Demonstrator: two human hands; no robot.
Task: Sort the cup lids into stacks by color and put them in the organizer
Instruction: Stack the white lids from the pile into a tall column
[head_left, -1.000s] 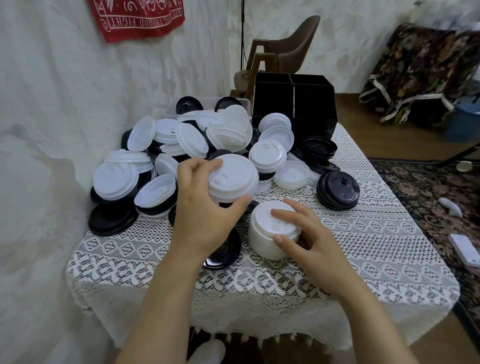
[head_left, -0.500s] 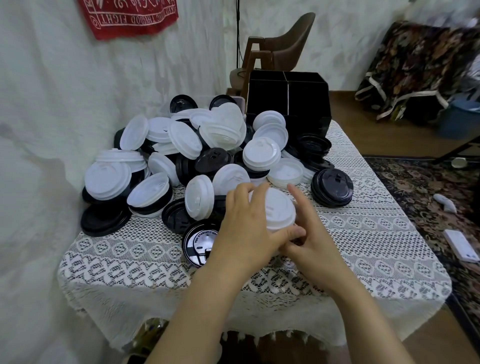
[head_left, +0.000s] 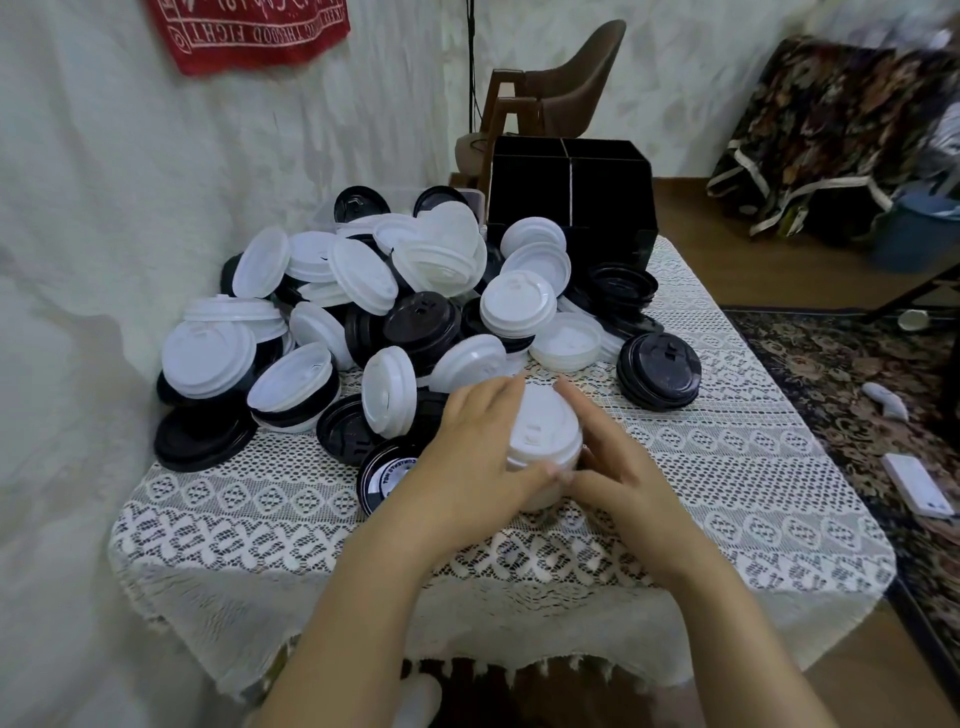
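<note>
One white stack is gripped by curled left hand and right hand; behind it, the mixed pile is judged mostly unsorted, organizer unfilled

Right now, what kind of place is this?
Probably a home living room, not a lab or shop: a white lace tablecloth, a dark floral-patterned carpet and a brown padded chair against the wall.

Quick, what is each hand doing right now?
The left hand grips the stack of white lids.
The right hand grips the same stack from the other side.
</note>
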